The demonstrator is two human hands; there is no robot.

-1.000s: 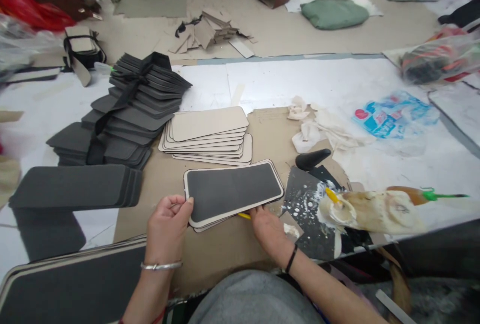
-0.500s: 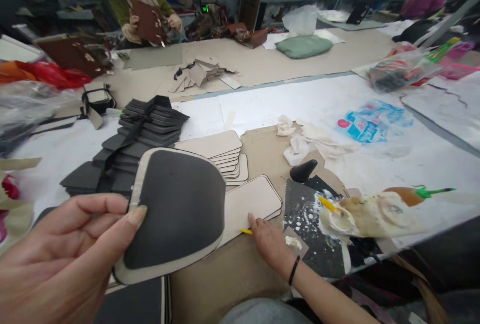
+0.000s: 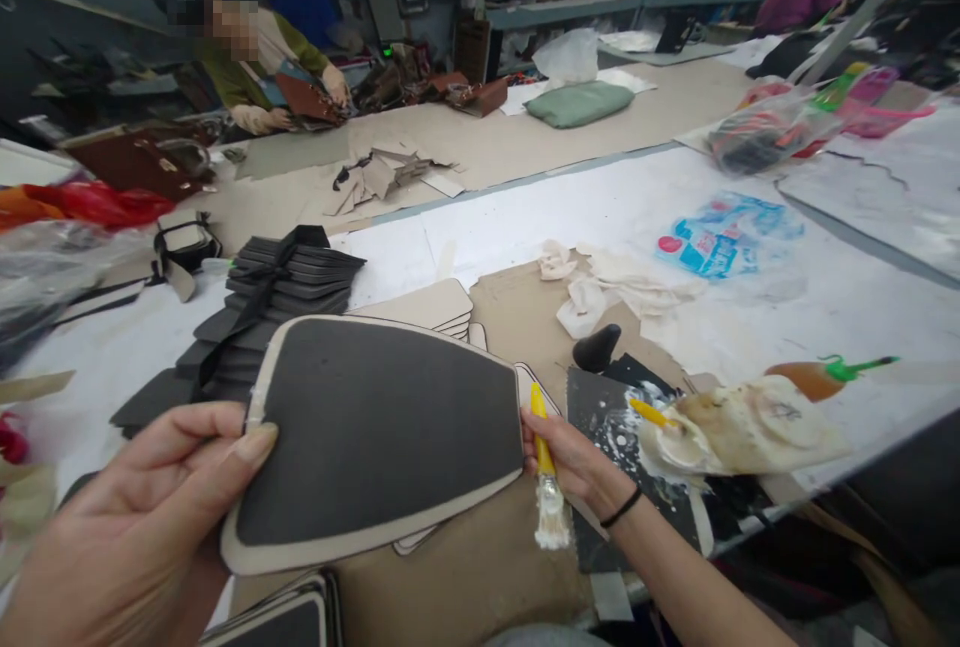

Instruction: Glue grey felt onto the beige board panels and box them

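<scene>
long work table (image 3: pixel 750 257) covered in white paper and tan cardboard, running from the near edge to the far side of the scene. on its left, a tall fanned stack of dark grey foam panels (image 3: pixel 277 287) tied with a black strip; just right of it, partly hidden, a low stack of beige rounded cardboard panels (image 3: pixel 431 305). lifted above the near middle of the table, a large rounded panel with dark grey foam face and beige border (image 3: pixel 375 432), face up and tilted toward the camera, hiding most of the beige pieces under it. left hand (image 3: pixel 142 527), near left, pinches the panel's left edge, thumb on top and fingers behind. right hand (image 3: pixel 577 462), near centre-right, meets the panel's right edge while closed around a yellow-handled brush with white bristles (image 3: pixel 545 477), bristles pointing toward the near edge. right of that hand, a black glue-spattered sheet (image 3: pixel 611 417) and a glue-smeared pale container with a yellow stick in it (image 3: pixel 720 422); farther right, an amber glue bottle with green nozzle (image 3: pixel 825 374) lying on its side. crumpled white rags (image 3: pixel 600 282) lie beyond the sheet. at the far left, another person (image 3: pixel 262 57) handles a brown piece.
</scene>
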